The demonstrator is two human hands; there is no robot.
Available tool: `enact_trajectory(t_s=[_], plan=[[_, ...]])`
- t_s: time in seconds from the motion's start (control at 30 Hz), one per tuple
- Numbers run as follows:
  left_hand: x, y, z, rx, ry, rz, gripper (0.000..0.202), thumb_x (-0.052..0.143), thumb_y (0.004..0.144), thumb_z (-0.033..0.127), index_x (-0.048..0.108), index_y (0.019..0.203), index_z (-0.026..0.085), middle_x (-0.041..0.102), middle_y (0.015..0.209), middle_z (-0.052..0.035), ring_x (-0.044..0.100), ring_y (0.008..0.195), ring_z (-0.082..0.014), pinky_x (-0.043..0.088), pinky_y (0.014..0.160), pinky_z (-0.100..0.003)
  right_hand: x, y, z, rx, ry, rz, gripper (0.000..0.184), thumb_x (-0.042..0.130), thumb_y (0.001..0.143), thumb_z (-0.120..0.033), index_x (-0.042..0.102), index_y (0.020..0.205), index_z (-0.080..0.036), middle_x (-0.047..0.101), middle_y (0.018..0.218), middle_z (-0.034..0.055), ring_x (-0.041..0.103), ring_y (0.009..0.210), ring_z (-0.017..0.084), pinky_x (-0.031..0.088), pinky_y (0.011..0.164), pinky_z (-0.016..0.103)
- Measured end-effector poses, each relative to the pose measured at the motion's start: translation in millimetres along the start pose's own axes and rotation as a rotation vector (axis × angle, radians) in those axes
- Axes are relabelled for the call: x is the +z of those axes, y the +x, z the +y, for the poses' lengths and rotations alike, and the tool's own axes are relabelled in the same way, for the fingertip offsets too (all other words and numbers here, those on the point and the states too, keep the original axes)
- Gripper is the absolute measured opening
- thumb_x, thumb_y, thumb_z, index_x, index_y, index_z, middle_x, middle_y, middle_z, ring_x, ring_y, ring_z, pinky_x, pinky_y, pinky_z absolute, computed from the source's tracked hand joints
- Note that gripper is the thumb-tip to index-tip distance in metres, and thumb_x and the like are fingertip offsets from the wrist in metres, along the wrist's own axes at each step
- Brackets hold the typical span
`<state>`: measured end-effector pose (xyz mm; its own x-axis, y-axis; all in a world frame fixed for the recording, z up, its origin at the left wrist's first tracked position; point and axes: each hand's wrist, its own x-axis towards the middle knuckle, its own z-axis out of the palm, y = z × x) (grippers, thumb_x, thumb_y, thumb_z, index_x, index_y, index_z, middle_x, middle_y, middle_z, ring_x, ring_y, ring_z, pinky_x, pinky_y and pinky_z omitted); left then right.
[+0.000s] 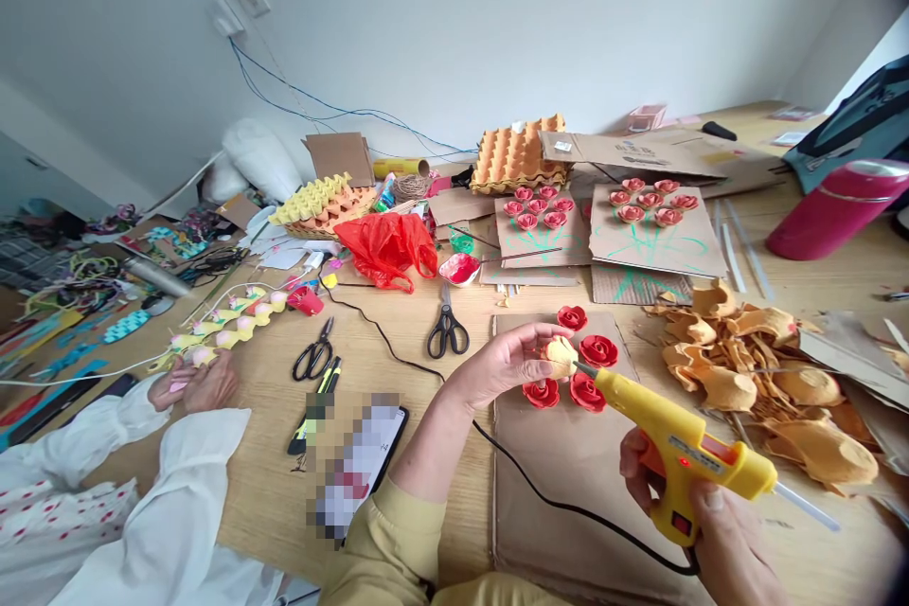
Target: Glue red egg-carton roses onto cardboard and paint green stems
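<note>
Between the fingers of my left hand point(507, 365) is a small pale yellow paper-pulp flower point(561, 356). My right hand point(710, 521) is wrapped round the handle of a yellow hot glue gun point(671, 436), its red light showing and a clear glue stick point(806, 505) poking out at the back. The nozzle tip is right at the flower's side; whether it touches I cannot tell. Below both lies a brown cardboard sheet point(546, 511) bearing several red flowers point(598, 351), partly hidden by my left hand and the gun.
Torn egg-carton pieces point(753, 369) heap at the right, near a magenta bottle point(834, 213). Scissors point(447, 327), a cutter point(316, 404) and a phone point(365, 464) lie leftward. The gun's black cord point(540, 483) crosses the cardboard. A co-worker's hands point(205, 383) hold a carton strip at left.
</note>
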<state>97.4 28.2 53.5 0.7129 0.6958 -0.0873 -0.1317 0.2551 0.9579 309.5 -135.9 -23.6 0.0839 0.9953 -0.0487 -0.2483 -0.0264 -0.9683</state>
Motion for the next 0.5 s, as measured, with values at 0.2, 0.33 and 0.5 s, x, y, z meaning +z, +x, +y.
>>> enact_trajectory(t_s=[0.2, 0.33, 0.5], plan=[[-2.4, -1.2, -1.5, 0.044, -0.004, -0.020, 0.054, 0.081, 0.079, 0.038, 0.065, 0.127, 0.020, 0.066, 0.119, -0.0100, 0.066, 0.096, -0.0164, 0.050, 0.085, -0.024, -7.3, 2.3, -0.4, -0.065, -0.211, -0.001, 0.058, 0.038, 0.092, -0.069, 0.070, 0.095, -0.021, 0.066, 0.084, 0.0109, 0.054, 0.064, 0.021, 0.047, 0.051, 0.031], [-2.6, -1.7, -0.7, 0.052, -0.002, -0.021, 0.054, 0.081, 0.079, 0.039, 0.065, 0.127, 0.020, 0.066, 0.117, -0.0099, 0.065, 0.096, -0.0171, 0.049, 0.085, -0.025, -9.0, -0.1, -2.5, -0.088, -0.281, -0.015, 0.055, 0.040, 0.093, -0.068, 0.070, 0.094, -0.021, 0.063, 0.078, 0.0085, 0.051, 0.060, 0.018, 0.045, 0.050, 0.028], [-1.2, -2.2, 2.4, 0.049, 0.002, -0.023, 0.057, 0.082, 0.078, 0.039, 0.065, 0.129, 0.019, 0.066, 0.114, -0.0093, 0.064, 0.095, -0.0166, 0.049, 0.084, -0.024, -10.9, -3.1, -2.3, -0.089, -0.359, -0.040, 0.053, 0.037, 0.096, -0.063, 0.070, 0.098, -0.021, 0.062, 0.078, 0.0072, 0.038, 0.049, 0.013, 0.032, 0.039, 0.025]])
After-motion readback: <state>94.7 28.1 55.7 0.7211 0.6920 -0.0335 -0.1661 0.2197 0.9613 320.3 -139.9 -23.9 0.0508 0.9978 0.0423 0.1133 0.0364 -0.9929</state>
